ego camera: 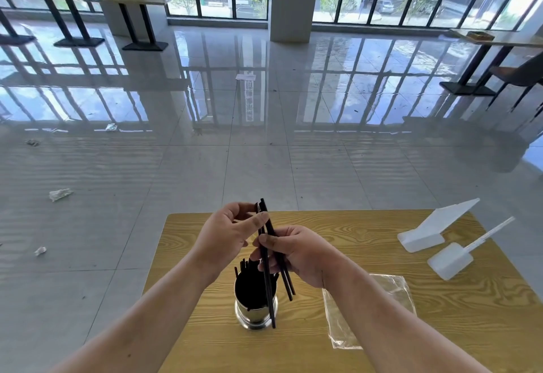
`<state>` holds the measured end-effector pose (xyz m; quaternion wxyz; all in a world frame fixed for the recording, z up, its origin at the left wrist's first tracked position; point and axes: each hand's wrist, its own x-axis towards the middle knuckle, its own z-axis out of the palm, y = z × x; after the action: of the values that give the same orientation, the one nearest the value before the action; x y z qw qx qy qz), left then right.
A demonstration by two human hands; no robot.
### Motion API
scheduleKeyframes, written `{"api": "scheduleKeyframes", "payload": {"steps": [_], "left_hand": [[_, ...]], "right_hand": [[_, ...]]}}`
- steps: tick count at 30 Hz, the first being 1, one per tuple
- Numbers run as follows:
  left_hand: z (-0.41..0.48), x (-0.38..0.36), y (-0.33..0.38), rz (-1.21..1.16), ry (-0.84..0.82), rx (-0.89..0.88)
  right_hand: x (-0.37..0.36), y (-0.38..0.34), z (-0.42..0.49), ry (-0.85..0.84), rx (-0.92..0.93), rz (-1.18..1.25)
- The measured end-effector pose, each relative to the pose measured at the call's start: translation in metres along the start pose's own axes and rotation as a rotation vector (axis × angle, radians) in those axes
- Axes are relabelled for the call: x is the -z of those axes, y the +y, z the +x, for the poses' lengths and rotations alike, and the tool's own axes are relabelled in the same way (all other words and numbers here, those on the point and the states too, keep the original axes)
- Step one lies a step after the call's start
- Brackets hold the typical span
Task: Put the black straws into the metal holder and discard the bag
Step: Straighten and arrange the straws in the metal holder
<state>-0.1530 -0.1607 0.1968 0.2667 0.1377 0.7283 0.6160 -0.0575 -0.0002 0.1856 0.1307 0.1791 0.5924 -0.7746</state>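
Finding: a bundle of straws point(270, 299) is held over the holder point(252, 314), long axis near upright. The left hand point(229, 231) pinches the top ends; the right hand point(296, 252) clasps the middle and is nearer the holder. The lower tips hang at the holder's right rim, outside its mouth. Other straws already stand inside. The bag point(346, 325) lies flat on the counter point(382, 240), right of the holder.

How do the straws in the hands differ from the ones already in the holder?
The held straws are few, tilted, gripped by the left hand and right hand, crossing in front of the metal holder; the stored straws stand inside it, only tips showing. Both are thin and black.
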Motion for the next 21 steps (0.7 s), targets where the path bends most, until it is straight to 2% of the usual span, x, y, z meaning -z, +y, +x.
{"api": "scheduleKeyframes", "payload": {"steps": [6, 10, 12, 14, 17, 21], "left_hand": [[0.0, 0.005, 0.01, -0.141, -0.099, 0.08], [0.001, 0.011, 0.013, -0.172, -0.117, 0.093], [0.004, 0.013, 0.014, -0.201, -0.058, 0.084], [0.01, 0.016, 0.016, -0.229, 0.068, 0.047], [0.016, 0.021, 0.017, -0.375, 0.243, -0.012], [0.013, 0.012, 0.017, -0.398, 0.248, -0.115]], "right_hand": [[0.0, 0.0, -0.004, -0.162, -0.035, -0.019], [0.006, 0.001, -0.007, -0.211, -0.041, -0.042], [0.011, 0.004, -0.01, -0.222, -0.064, -0.068], [0.019, 0.009, -0.013, -0.22, -0.095, -0.106], [0.029, 0.017, -0.014, -0.11, -0.119, -0.088], [0.033, 0.019, -0.008, 0.14, -0.126, 0.048]]}}
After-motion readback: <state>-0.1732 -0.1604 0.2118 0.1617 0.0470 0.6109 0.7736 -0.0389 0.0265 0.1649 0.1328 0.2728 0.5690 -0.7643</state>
